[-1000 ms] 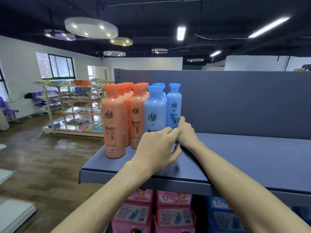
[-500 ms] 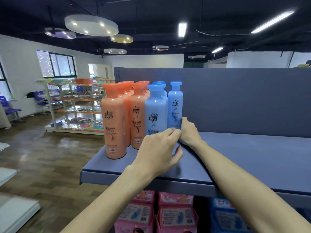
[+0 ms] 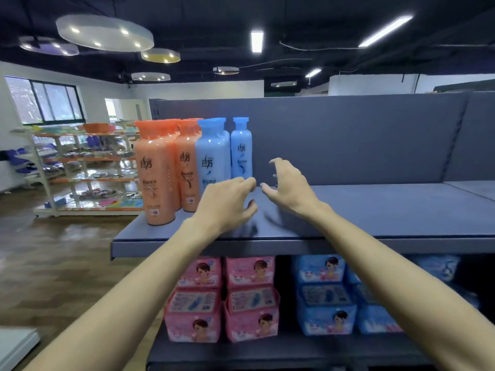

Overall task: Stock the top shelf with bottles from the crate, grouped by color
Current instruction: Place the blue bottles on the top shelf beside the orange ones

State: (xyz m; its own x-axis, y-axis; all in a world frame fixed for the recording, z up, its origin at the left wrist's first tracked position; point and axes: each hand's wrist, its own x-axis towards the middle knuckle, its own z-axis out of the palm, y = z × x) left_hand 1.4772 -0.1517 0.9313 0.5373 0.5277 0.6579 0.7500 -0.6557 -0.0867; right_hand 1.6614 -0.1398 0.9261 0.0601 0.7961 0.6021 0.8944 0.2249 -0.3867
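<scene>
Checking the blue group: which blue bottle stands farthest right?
The blue bottle standing alone against the back panel, set back from the front blue bottle beside the orange bottles.

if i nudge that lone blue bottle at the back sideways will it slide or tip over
The rear blue bottle is tall and narrow, so a push near its cap would probably tip it; low down, it should slide on the smooth shelf. It looks like rigid, glossy plastic, likely slippery. Tipped left, the front blue bottle beside it would likely stop it.
</scene>
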